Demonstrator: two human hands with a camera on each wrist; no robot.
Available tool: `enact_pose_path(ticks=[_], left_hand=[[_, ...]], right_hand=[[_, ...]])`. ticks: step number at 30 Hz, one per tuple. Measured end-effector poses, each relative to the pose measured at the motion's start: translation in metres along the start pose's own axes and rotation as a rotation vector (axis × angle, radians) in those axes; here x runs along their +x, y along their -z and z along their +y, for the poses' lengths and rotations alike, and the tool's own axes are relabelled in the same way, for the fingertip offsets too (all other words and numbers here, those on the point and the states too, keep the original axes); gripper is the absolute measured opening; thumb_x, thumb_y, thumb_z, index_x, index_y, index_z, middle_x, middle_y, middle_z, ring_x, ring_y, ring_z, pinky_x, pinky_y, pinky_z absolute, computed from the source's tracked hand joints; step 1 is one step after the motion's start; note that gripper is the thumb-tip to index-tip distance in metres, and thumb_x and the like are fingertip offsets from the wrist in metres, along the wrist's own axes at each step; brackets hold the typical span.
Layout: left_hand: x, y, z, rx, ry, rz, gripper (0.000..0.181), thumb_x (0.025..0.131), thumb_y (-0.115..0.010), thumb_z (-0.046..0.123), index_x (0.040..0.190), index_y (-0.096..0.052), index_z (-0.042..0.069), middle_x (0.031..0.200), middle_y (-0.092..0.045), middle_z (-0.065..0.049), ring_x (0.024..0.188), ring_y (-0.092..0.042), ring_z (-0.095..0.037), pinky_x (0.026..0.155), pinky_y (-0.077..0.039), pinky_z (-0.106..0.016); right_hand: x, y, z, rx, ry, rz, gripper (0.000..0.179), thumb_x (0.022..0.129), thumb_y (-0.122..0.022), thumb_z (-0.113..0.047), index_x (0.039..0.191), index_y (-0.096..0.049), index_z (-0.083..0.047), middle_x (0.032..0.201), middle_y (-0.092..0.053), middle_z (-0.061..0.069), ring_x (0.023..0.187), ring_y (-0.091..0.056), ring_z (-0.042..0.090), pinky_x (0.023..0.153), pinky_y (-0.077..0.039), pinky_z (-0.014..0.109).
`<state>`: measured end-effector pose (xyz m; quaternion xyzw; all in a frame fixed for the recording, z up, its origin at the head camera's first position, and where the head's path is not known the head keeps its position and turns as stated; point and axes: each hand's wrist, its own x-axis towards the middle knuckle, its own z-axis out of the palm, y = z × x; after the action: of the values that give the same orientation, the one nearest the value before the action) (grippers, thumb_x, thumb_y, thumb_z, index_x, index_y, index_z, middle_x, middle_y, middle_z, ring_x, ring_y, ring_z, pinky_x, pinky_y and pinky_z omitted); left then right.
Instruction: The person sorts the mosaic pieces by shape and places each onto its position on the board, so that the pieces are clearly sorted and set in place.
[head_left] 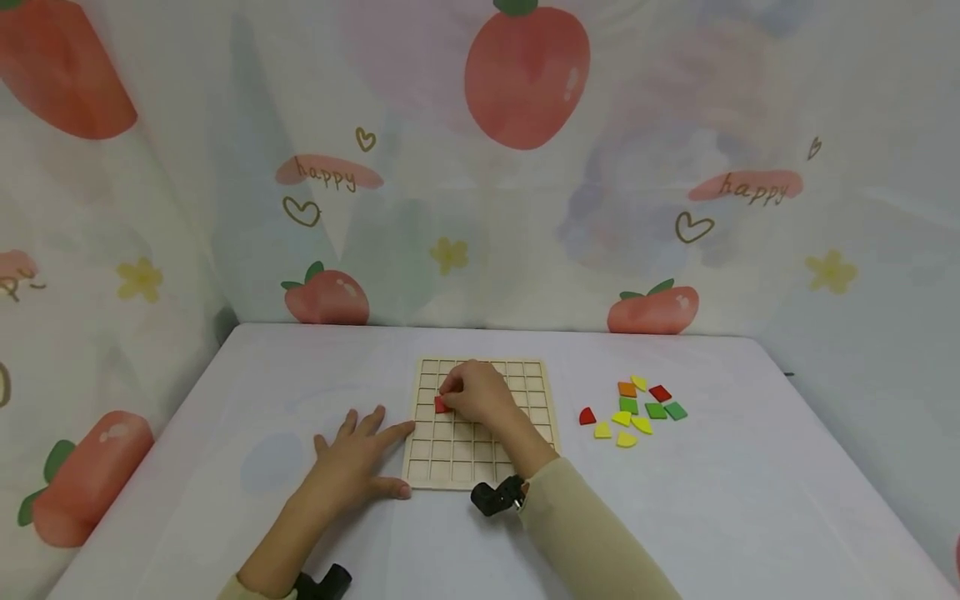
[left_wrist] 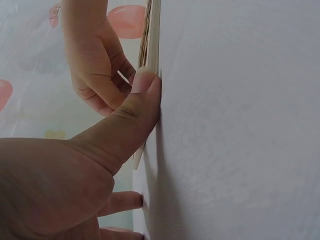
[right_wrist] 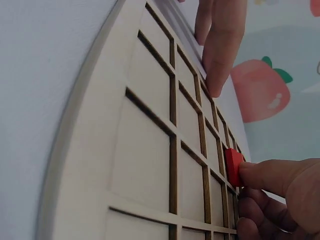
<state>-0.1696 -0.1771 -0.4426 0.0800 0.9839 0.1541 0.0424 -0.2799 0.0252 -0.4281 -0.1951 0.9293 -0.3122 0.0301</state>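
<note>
A wooden grid board (head_left: 442, 475) with square cells lies on the white table. My right hand (head_left: 480, 393) reaches over it and pinches a red square tile (head_left: 440, 405) near the board's left side. In the right wrist view the thumb presses against the red tile (right_wrist: 233, 167), which stands slightly proud of the grid; the other fingers are partly hidden. My left hand (head_left: 352, 462) rests on the table with its fingers spread. Its index finger and thumb touch the board's left edge, as the left wrist view shows for the thumb (left_wrist: 130, 107).
Right of the board lie loose pieces: a red quarter-circle (head_left: 587, 416), an orange square (head_left: 627, 389), a red square (head_left: 660, 392), several green squares (head_left: 656, 411) and several yellow quarter-circles (head_left: 626, 439). A printed cloth wall (head_left: 510, 242) stands behind the table.
</note>
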Motion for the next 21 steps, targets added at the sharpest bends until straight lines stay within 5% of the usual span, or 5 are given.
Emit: enact_pose_path(ticks=[9, 21], left_hand=[[-0.0003, 0.0007, -0.0005, 0.002, -0.002, -0.003, 0.093, 0.062, -0.084, 0.060, 0.145, -0.051, 0.037, 0.158, -0.036, -0.019, 0.143, -0.023, -0.058, 0.091, -0.019, -0.089], [-0.0006, 0.0019, 0.0023, -0.037, -0.001, -0.006, 0.091, 0.061, -0.086, 0.055, 0.144, -0.054, 0.035, 0.156, -0.040, -0.017, 0.141, -0.022, -0.062, 0.088, -0.016, -0.091]], right_hand=[[-0.0014, 0.0045, -0.0012, -0.045, 0.007, 0.001, 0.006, 0.093, -0.070, -0.018, 0.092, -0.075, -0.015, 0.092, -0.070, 0.000, 0.086, -0.062, 0.017, 0.082, -0.052, 0.037], [0.0008, 0.0063, 0.0011, -0.025, -0.012, -0.050, 0.016, 0.083, -0.081, -0.022, 0.095, -0.075, -0.012, 0.087, -0.068, -0.002, 0.080, -0.059, 0.014, 0.076, -0.050, 0.034]])
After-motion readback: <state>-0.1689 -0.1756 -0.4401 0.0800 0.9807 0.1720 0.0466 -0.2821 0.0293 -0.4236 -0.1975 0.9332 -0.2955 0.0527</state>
